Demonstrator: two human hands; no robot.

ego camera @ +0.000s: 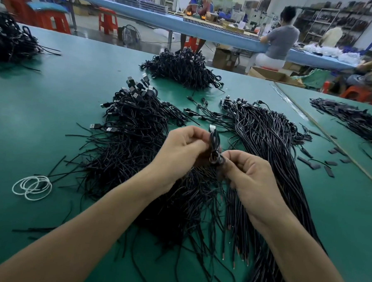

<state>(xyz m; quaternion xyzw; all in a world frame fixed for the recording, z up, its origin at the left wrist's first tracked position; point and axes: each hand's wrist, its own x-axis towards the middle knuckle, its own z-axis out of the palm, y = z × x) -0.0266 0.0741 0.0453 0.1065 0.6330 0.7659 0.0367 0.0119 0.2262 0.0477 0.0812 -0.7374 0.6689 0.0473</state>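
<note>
Tabletop [53, 103] in green, seen from the wearer's head; above its middle, two bare hands hold a small folded black cable [215, 147], lifted off the surface and nearly upright, a silver plug [212, 127] at its top; the left hand [181, 145] curls its fingers round the cable's upper part; the right hand [250, 176] pinches the lower loops between thumb and fingertips. Under the cable and to its left sprawls a tangled heap [134, 121]; to its right lies a long straight bundle [267, 136], touching the heap near the wrists. Beyond the cable, a few loose leads, a strip of bare surface, then a far heap [184, 67] near the far edge. Far left of the cable, wide bare green with white loops [32, 186]; right of it, past the bundle, black strips [330, 163] lie scattered near a diagonal seam [311, 120].
</note>
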